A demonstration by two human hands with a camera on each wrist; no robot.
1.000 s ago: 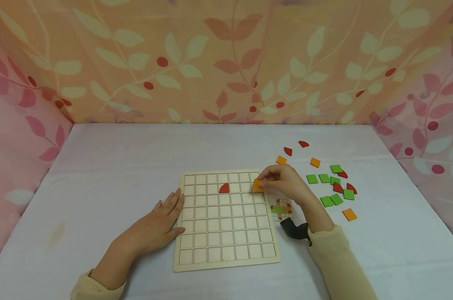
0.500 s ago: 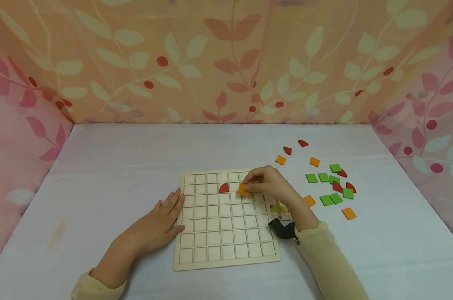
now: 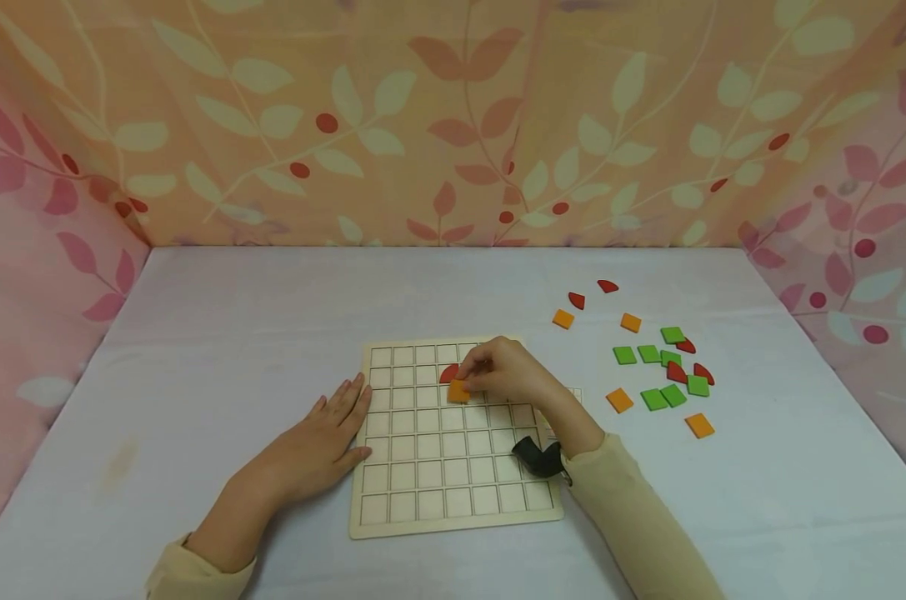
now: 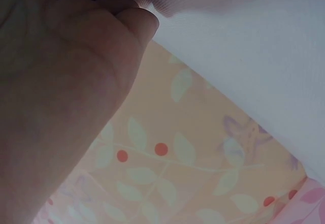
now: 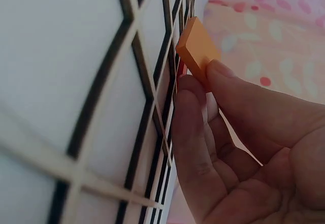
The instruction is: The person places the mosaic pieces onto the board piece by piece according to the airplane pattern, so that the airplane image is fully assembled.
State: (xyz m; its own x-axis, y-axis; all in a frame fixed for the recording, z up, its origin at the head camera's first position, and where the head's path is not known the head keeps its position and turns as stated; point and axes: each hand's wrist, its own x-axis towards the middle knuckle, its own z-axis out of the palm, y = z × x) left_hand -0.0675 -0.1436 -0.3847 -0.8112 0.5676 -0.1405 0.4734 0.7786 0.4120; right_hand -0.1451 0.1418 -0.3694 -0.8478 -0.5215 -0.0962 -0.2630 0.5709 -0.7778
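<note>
A person's left hand (image 3: 313, 446) lies flat, its fingertips at the left edge of a pale gridded board (image 3: 456, 529) on a white cloth (image 3: 197, 333). The right hand (image 3: 503, 372) reaches over the board and pinches an orange square tile (image 3: 458, 392) just beside a red quarter-round piece (image 3: 448, 373) in the second row from the far edge. A black curved attachment (image 3: 537, 458) sits at the right wrist, whose forearm partly hides a card (image 3: 576, 395). To the right lie loose green squares (image 3: 625, 356), orange squares (image 3: 620, 400) and red quarter-rounds (image 3: 608, 286), some overlapping. Behind hangs a leaf-patterned curtain (image 3: 310, 83).
</note>
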